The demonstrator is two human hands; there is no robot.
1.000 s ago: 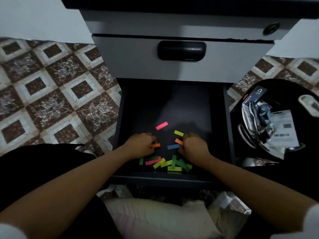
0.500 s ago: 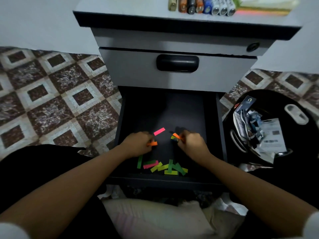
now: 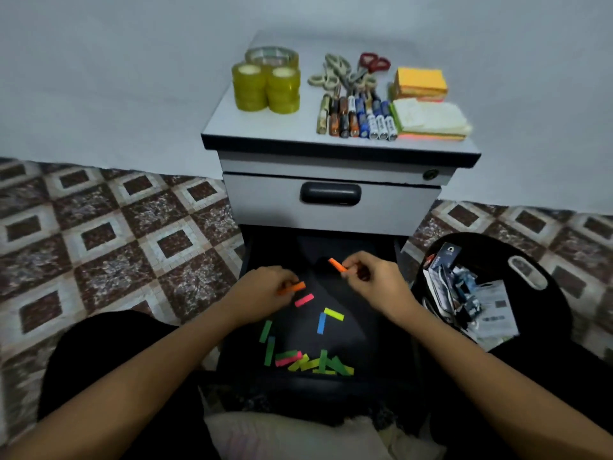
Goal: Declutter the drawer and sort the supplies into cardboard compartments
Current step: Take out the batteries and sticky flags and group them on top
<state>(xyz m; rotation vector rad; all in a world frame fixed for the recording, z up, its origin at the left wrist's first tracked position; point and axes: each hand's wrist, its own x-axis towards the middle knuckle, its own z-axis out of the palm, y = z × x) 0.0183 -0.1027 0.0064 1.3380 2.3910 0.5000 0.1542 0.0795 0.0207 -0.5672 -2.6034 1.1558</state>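
Orange sticky flags, two, both in hand. First orange flag [image 3: 293,288]: pinched between thumb and fingers of the left hand [image 3: 265,290], low over the floor of the open black drawer [image 3: 371,330], centre of frame. Second orange flag [image 3: 336,264]: pinched at the fingertips of the right hand [image 3: 374,280], held higher. Both grips are pressed onto paper.

Loose on the drawer floor:
- pink flag [image 3: 304,300], just below the left hand
- yellow flag [image 3: 333,314] and blue flag [image 3: 321,323], meeting at a corner or nearly so
- mixed heap [image 3: 311,361] of green, yellow and pink at the drawer's near edge

Handling note: the step appears to be gathering flags by colour.
- Join the two orange pieces flat, ends aligned.
- Lift each loose flag by one end.
- Clear the singles before teasing the heap apart, so nothing creases.

Cardboard compartments: none in view.
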